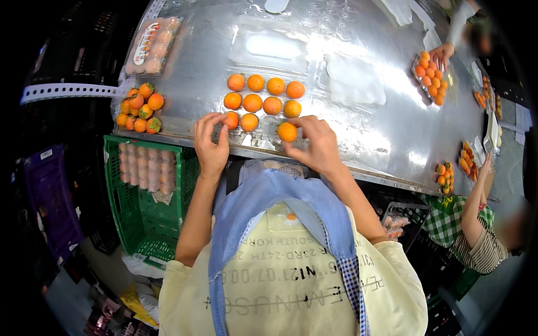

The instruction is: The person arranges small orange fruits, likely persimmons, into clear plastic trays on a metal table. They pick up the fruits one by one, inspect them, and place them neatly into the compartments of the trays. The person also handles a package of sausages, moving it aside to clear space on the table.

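Observation:
An open clear plastic clamshell tray (235,110) lies on the metal table before me, with several orange persimmons (252,103) set in rows in it. At its near left corner, the thumb and fingertips of my left hand (211,140) close on the left side of one persimmon (230,120). My right hand (315,140) grips another persimmon (287,132) between thumb and fingers over the near row, right of a gap. The tray's clear lid (269,46) is folded back on the far side.
Loose persimmons (138,108) are heaped at the table's left edge, below a closed, labelled fruit pack (153,46). A green crate (145,235) holding packs stands below. Another clear tray (355,80) lies right of mine. Two co-workers' hands (443,53) and arms (475,210) show at right.

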{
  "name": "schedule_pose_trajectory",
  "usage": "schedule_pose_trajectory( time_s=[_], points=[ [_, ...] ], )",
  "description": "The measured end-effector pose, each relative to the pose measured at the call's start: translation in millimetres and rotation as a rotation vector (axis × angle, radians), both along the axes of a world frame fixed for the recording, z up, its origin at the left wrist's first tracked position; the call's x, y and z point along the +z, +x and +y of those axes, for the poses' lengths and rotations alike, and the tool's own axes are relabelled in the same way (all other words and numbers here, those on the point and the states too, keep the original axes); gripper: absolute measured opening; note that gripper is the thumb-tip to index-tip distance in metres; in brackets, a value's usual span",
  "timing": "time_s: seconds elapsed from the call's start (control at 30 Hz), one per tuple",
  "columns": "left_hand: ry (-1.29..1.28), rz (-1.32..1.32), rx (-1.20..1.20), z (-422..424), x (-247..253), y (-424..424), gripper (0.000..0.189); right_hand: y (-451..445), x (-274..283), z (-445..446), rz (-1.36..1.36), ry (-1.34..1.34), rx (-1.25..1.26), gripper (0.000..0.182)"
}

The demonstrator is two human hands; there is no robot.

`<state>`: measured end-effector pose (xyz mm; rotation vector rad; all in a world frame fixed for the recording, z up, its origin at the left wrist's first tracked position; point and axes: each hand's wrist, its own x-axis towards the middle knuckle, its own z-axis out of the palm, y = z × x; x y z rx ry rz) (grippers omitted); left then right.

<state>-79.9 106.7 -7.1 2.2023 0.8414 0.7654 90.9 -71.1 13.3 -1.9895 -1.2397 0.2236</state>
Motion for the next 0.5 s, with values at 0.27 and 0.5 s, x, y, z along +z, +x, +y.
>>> schedule_pose_trajectory(
  time_s=[0.27, 0.5],
  points=[
    [-0.023, 0.0, 0.043, 3.3, -5.9, -17.3, 0.018, -13.2, -25.0, 34.5, -0.288, -0.062, 0.15, 0.033],
    [-0.075, 0.019, 0.071, 1.0, -13.1, -17.0, 0.017, -15.9, -31.4, 35.4, -0.317, -0.051, 0.148, 0.023]
  ],
)
